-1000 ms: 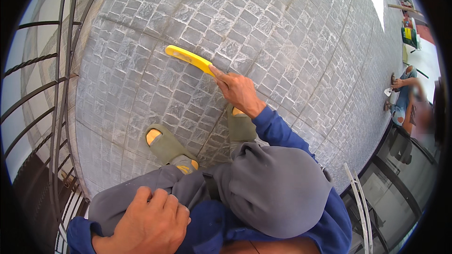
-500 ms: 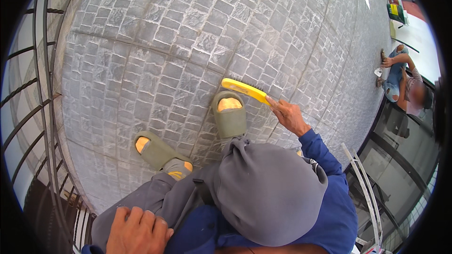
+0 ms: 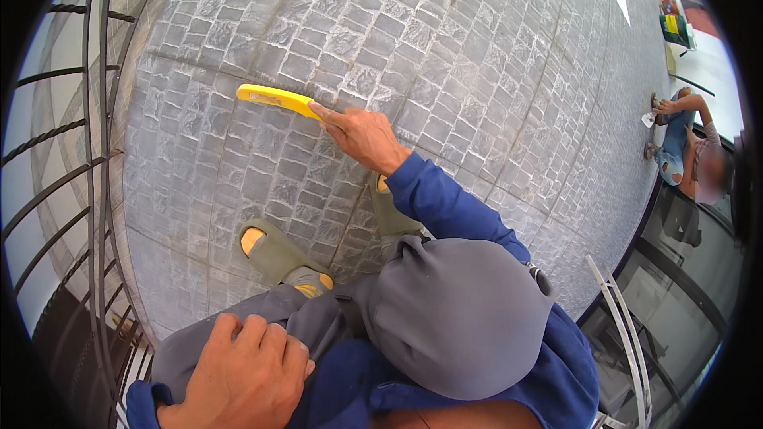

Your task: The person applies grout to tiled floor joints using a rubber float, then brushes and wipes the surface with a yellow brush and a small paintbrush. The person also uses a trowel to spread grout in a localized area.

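R hand (image 3: 362, 137) gripping yellow brush (image 3: 274, 99), prob. scrubbing tile floor (image 3: 334, 40); next stroke likely needing pressure. L hand (image 3: 248, 369) resting half-curled over trousers (image 3: 187, 352), can't tell if empty.

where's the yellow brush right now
In the head view, the yellow brush is left of centre, in the upper half, gripped by the right hand and beyond the olive left slide sandal.

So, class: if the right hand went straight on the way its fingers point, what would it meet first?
Beyond the yellow brush it holds, the right hand would pass over the grey paving and probably meet the dark metal railing first, though depth is unclear.
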`<state>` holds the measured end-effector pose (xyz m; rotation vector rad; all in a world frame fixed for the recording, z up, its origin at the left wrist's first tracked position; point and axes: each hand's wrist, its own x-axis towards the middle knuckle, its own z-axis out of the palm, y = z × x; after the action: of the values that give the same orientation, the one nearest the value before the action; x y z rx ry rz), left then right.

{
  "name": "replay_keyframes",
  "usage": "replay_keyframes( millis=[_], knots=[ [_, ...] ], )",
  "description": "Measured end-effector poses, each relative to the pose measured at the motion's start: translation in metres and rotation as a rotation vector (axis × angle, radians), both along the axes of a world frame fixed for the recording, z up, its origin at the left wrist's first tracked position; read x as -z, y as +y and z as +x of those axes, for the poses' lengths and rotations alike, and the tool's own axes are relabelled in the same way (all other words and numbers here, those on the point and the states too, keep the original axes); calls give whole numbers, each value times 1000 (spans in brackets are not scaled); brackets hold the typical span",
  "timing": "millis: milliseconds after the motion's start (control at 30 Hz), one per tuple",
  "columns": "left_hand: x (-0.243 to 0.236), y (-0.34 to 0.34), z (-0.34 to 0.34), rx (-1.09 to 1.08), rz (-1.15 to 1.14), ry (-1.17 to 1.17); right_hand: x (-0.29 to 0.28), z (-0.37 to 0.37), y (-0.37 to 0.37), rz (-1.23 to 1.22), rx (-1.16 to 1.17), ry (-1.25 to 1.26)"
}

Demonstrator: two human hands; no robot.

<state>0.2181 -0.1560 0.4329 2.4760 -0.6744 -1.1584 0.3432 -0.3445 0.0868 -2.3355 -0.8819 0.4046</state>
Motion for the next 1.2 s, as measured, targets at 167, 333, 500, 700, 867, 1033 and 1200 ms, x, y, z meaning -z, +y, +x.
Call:
replay_keyframes(
  millis=[167, 333, 500, 700, 867, 1033, 1200],
  knots=[
    [-2, 15, -9, -111, -23, 80, -44, -39, -162, -301, 5, 62],
    [-2, 23, -9, -138, -42, 138, -62, -68, -235, -339, 81, 113],
    [-2, 22, -9, -109, -56, 63, -45, -66, -200, -230, 130, 130],
    [0, 9, -6, 24, -52, -25, -48, -40, -144, -189, 106, 110],
    [3, 13, -7, -73, -38, -3, -43, -34, -167, -225, 43, 100],
    [-6, 25, -20, -186, -56, 130, -67, -47, -232, -405, 32, 123],
    [-5, 24, -20, -179, -53, 106, -44, -33, -161, -275, 18, 101]
  ],
)
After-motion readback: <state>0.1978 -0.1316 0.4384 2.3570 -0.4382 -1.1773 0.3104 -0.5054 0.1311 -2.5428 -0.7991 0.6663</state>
